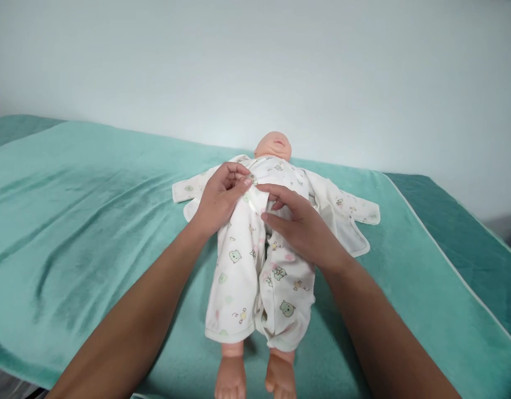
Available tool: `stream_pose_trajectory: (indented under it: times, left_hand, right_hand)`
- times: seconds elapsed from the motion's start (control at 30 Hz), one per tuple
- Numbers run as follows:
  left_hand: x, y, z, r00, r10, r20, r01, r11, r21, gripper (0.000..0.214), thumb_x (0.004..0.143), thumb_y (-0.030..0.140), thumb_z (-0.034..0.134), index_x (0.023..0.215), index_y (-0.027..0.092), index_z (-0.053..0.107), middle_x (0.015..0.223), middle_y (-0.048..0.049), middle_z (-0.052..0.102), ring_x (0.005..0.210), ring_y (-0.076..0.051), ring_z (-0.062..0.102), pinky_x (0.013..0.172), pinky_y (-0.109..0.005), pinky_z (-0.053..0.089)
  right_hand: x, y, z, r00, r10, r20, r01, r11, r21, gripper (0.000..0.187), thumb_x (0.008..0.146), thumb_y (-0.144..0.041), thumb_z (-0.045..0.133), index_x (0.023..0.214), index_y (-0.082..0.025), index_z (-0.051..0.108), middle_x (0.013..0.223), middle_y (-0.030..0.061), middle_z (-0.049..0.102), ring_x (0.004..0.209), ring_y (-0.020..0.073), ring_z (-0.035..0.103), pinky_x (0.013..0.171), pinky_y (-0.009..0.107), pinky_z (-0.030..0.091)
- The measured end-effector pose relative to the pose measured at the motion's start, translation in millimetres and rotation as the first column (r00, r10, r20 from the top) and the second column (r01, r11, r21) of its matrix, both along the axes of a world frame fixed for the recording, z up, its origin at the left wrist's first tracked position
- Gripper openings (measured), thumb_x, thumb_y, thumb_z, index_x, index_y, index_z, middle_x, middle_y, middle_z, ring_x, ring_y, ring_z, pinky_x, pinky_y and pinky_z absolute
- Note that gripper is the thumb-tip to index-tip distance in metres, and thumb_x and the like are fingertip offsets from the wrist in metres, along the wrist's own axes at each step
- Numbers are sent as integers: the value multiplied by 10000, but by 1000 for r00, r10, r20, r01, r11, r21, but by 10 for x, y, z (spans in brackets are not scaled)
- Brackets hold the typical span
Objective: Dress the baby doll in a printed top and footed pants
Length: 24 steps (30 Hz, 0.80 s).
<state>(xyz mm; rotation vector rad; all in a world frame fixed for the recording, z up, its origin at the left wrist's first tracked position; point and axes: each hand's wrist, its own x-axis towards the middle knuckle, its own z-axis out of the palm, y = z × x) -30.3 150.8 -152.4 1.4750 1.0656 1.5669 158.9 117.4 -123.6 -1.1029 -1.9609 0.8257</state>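
A baby doll (275,145) lies on its back, head away from me and bare feet towards me. It wears white printed baby trousers (239,266) and a matching top (276,170), whose sleeves spread out to both sides. At the waist, my left hand (225,195) pinches the trousers' cloth between thumb and fingers. Close beside it on the right, my right hand (291,216) rests against the waist cloth, thumb and index finger apart. Its other fingers curl inward and are partly hidden.
Under the doll spreads a light green plush blanket (93,221) with folds on the left. A darker green cover (467,227) shows at the right. Behind stands a plain pale wall (255,66). A bit of floor (6,382) appears at the lower left.
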Motion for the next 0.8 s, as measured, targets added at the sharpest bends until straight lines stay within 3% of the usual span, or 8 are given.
stream_pose_trajectory:
  times: [0.3, 0.6, 0.8]
  left_hand:
    - [5, 29, -49, 997, 59, 44, -59, 998, -1, 165, 846, 352, 722, 949, 252, 642, 807, 15, 587, 698, -114, 517, 640, -243, 409]
    - [49, -57, 5, 972, 93, -214, -69, 991, 118, 74, 851, 283, 677, 917, 250, 682, 798, 9, 578, 755, -141, 515, 729, -285, 439]
    - [42, -51, 10, 927, 121, -355, -41, 973, 227, 69, 861, 234, 654, 801, 246, 685, 840, -7, 628, 817, -165, 540, 727, -309, 432]
  right_hand:
    - [-31, 12, -1, 998, -56, -29, 56, 998, -26, 326, 853, -197, 631, 1147, -318, 704, 980, -11, 679, 902, 177, 586, 882, 367, 445]
    - [-40, 31, -74, 956, -151, -252, 144, 989, -47, 182, 890, -283, 632, 1055, -262, 705, 844, -11, 624, 768, 141, 545, 743, 294, 479]
    - [-76, 17, -87, 969, -161, -190, 170, 985, 33, 195, 882, -286, 663, 1076, -278, 677, 837, -21, 668, 733, 142, 560, 733, 307, 476]
